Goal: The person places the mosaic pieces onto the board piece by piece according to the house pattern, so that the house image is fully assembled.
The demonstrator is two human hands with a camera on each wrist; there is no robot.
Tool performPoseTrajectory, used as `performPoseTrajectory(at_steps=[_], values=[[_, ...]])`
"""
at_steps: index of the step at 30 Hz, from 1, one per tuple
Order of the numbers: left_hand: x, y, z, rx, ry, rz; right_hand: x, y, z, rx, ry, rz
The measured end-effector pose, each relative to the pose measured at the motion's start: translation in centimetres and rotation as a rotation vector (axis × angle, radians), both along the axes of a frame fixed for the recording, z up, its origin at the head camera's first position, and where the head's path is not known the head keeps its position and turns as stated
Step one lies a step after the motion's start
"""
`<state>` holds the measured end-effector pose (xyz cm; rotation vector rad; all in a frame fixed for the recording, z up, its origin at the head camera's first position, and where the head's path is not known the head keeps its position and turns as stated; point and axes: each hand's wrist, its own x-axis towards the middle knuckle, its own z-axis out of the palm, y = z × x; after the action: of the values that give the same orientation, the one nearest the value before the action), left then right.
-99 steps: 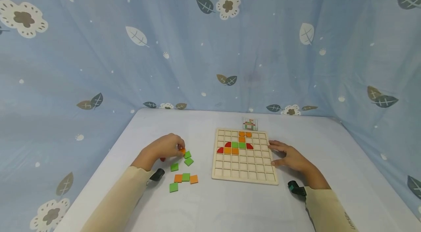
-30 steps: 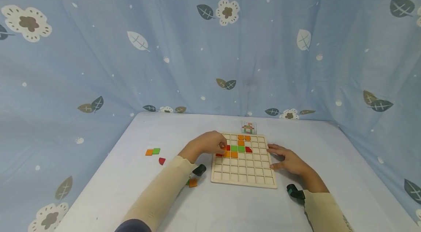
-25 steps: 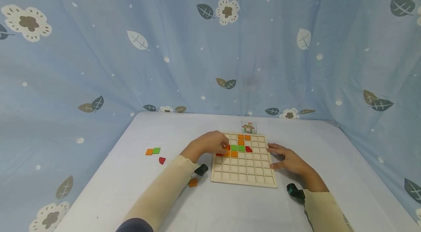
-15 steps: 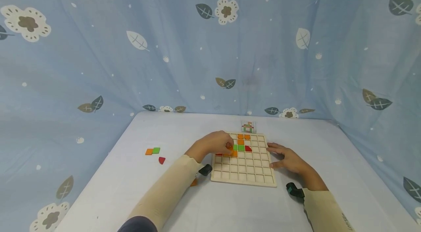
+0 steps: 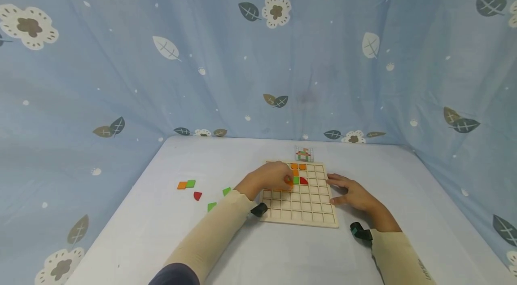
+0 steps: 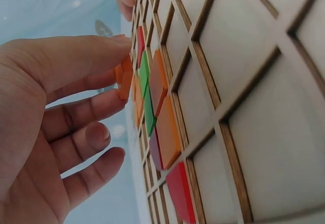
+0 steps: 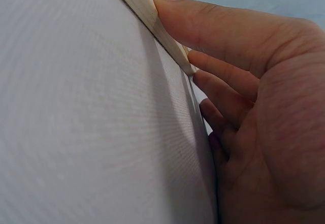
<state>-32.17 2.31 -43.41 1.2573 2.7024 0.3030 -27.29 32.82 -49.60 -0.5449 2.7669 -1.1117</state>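
My left hand is over the wooden grid board, pinching an orange tile between thumb and forefinger. In the left wrist view the tile is tilted, just off the board's surface. Beyond it, green tiles, orange squares and a red quarter-round piece sit in the cells. Another red quarter-round piece shows right of the left hand, which covers part of the pattern in the head view. My right hand touches the board's right edge, thumb and fingers extended.
A small pattern card lies behind the board. Left on the white table are a loose orange tile, green tiles and a red quarter-round piece. The left sleeve hides some of that area.
From the loose tiles at the left, my left hand has come over the board with an orange tile. Lately it has slid a little rightward across the pattern. The right hand stays at the board's edge.
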Motion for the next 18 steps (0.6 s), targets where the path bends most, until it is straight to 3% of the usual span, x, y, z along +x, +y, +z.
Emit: performPoseTrajectory(at_steps=[18], values=[[0.3, 2.0, -0.8, -0.001, 0.009, 0.032, -0.1, 0.0, 0.2, 0.005, -0.006, 0.004]])
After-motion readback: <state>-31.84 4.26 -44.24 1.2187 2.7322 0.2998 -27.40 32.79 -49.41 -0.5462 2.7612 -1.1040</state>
